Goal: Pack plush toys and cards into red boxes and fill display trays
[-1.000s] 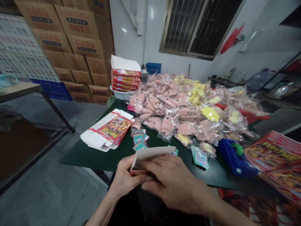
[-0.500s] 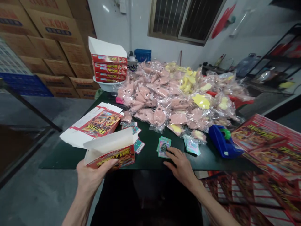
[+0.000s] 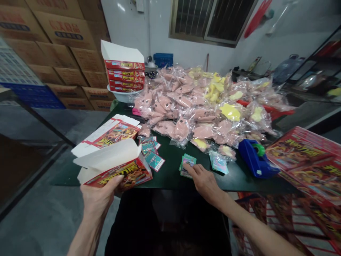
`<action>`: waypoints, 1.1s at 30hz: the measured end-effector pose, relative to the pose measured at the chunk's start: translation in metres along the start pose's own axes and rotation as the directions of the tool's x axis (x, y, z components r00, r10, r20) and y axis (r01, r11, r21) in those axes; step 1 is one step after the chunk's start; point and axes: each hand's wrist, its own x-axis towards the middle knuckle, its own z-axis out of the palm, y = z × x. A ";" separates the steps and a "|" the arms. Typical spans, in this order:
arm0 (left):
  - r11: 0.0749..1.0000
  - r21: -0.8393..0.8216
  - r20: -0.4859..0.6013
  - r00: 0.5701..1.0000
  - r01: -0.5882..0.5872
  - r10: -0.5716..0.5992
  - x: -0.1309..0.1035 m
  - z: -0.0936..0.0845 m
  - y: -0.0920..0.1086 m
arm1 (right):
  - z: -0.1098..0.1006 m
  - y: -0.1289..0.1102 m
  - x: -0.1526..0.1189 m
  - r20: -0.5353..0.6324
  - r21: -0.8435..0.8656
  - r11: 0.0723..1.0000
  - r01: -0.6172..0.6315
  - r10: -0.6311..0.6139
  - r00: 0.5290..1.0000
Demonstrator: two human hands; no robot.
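My left hand (image 3: 99, 193) is closed round a red printed cardboard box (image 3: 130, 174), thumb on its front face. The box is tilted, and its white end flap stands open on the upper left. Over a small pile of trading cards (image 3: 188, 172), my right hand (image 3: 205, 179) has its fingers drawn together on the top card; the thumb is hidden. Whether that card is lifted off the pile I cannot tell. Several teal-backed cards (image 3: 153, 160) lie fanned out beside the box. A second small card pile (image 3: 218, 163) sits to the right of my right hand.
Another open red box (image 3: 114, 135) lies behind the held one. Bagged pink and yellow plush toys (image 3: 183, 103) cover the back of the green table (image 3: 170, 181). A blue tape dispenser (image 3: 254, 160) and stacked red boxes (image 3: 301, 153) stand right. A white basin (image 3: 124, 95) carries more boxes.
The held box has shifted left and up a little, its open flap tilting more. My right hand's fingers have drawn together over the card pile. The view has turned slightly.
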 end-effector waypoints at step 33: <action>0.996 -0.073 -0.156 0.987 -0.060 0.048 0.000 -0.041 0.023 | 0.026 -0.073 0.078 0.121 0.174 0.853 0.492 -0.514 0.849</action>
